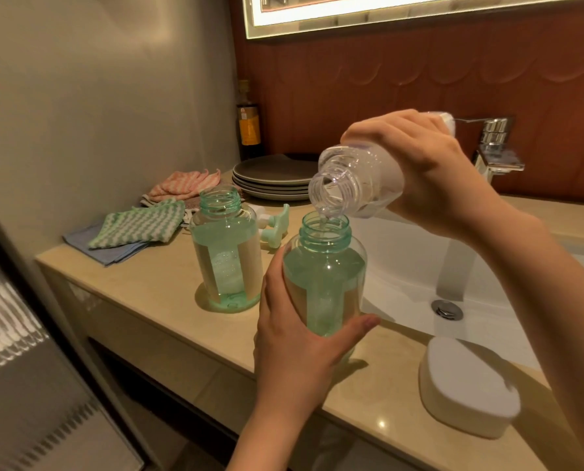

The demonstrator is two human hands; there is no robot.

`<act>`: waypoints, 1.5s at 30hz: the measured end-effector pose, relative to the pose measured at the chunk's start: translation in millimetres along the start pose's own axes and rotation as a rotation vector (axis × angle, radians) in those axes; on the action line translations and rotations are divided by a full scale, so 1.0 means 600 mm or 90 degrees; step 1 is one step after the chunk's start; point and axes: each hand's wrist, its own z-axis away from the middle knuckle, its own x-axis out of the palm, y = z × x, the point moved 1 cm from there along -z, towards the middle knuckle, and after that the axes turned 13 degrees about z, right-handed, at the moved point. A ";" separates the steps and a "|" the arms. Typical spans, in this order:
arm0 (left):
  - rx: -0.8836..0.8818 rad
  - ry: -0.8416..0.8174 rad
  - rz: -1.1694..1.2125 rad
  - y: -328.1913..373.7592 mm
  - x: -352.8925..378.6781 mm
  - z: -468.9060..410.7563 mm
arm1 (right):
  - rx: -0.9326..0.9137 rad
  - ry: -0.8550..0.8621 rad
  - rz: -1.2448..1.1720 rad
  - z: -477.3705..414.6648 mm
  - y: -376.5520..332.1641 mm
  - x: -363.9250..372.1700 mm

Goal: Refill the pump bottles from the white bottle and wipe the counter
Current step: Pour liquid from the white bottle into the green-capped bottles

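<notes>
My right hand (430, 164) grips the white bottle (358, 181) tilted steeply, its open mouth right over the neck of a green pump bottle (324, 266). Clear liquid runs from one into the other. My left hand (300, 348) holds that green bottle round its lower body at the counter's front edge. A second green pump bottle (227, 249), uncapped, stands upright on the counter (141, 287) to the left. Two green pump heads (277, 226) lie behind the bottles.
Folded cloths, green-white (141, 224), blue (107, 249) and pink (185, 183), lie at the counter's back left. Stacked grey plates (273, 178) and a dark bottle (248, 120) stand behind. The white sink (419, 266) with faucet (494, 144) is right; a white sponge (467, 392) lies near the front.
</notes>
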 end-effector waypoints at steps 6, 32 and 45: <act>0.013 -0.001 0.005 -0.006 -0.001 0.000 | 0.003 0.003 -0.002 0.000 0.001 0.000; 0.012 0.000 0.006 -0.007 -0.002 0.000 | -0.004 0.010 0.001 0.001 0.001 -0.001; 0.011 -0.007 0.011 -0.008 -0.002 0.000 | -0.002 0.006 0.005 0.000 0.000 -0.002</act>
